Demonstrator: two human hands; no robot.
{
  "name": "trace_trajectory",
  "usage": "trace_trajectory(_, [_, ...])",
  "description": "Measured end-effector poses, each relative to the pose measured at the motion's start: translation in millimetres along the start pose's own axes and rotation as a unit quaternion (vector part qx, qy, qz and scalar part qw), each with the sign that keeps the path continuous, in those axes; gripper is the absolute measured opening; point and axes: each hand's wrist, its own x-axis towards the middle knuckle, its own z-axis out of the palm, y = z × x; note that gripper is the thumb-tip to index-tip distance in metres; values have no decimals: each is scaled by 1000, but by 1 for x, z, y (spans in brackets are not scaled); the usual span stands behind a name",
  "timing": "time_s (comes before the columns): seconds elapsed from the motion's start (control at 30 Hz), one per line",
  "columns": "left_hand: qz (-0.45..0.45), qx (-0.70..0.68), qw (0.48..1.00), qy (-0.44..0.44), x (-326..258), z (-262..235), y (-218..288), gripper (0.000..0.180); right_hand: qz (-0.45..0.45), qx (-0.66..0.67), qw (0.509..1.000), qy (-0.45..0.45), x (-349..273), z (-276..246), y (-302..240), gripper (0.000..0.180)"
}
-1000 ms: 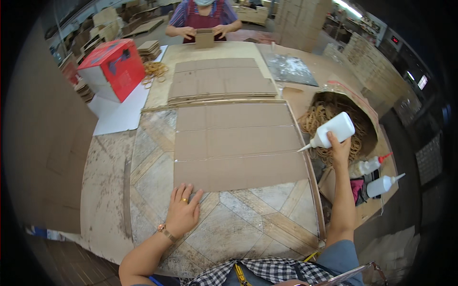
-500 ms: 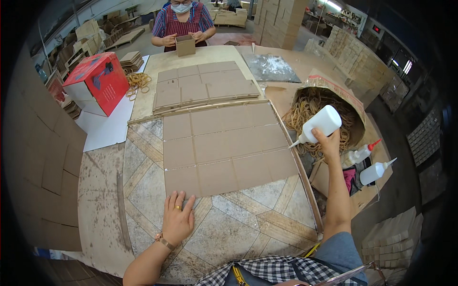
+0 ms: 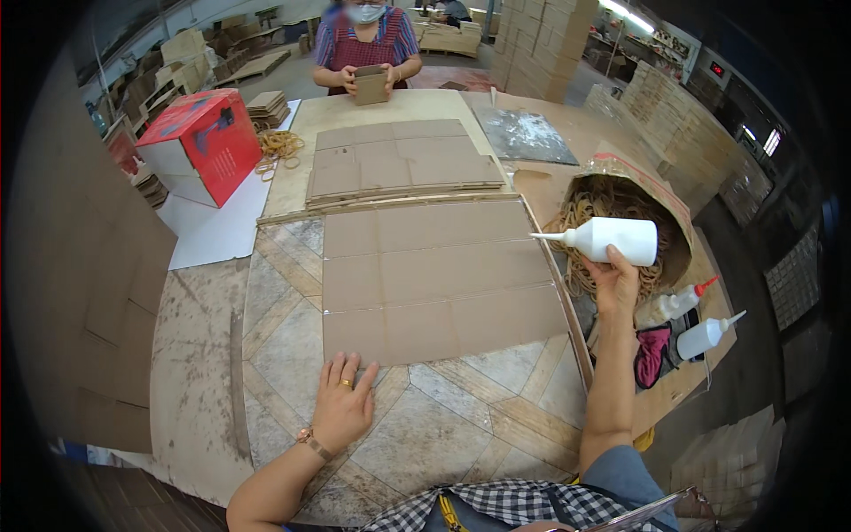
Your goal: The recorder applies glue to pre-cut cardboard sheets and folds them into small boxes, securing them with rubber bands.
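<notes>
A flat brown board (image 3: 434,279) with pale lines across it lies on the patterned work surface (image 3: 417,426). My left hand (image 3: 347,403) rests palm down with its fingers spread, the fingertips at the board's near left edge. In my right hand (image 3: 616,284) is a white squeeze bottle (image 3: 620,239), gripped round its body and held sideways above the board's right side. Its thin nozzle points left, near the board's far right corner. Beyond lies a stack of similar brown boards (image 3: 399,160).
A paper sack (image 3: 678,239) of rubber bands stands at the right, with a red-tipped bottle (image 3: 674,304), another white bottle (image 3: 703,337) and a pink item (image 3: 652,356) nearby. At left sits a red box (image 3: 208,146). A masked co-worker across the table holds a small brown box (image 3: 370,85).
My right hand has tipped the bottle level and raised its nozzle from the board's right edge. The whole view has shifted slightly. My left hand stays at the near edge.
</notes>
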Motion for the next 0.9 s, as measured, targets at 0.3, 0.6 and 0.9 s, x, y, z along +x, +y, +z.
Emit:
trace_trajectory(0.3, [4,12,1000,-1,0,0,-1,45,-97,-88,990,46,35,78,102,54])
trace_trajectory(0.6, [-6,-5,1000,-16,1,-3,-1,46,-214,-174,960,42,64,100,154,75])
trace_trajectory(0.9, [-5,-5,1000,-17,2,-3,-1,45,-282,-191,938,68,66,112,165,88])
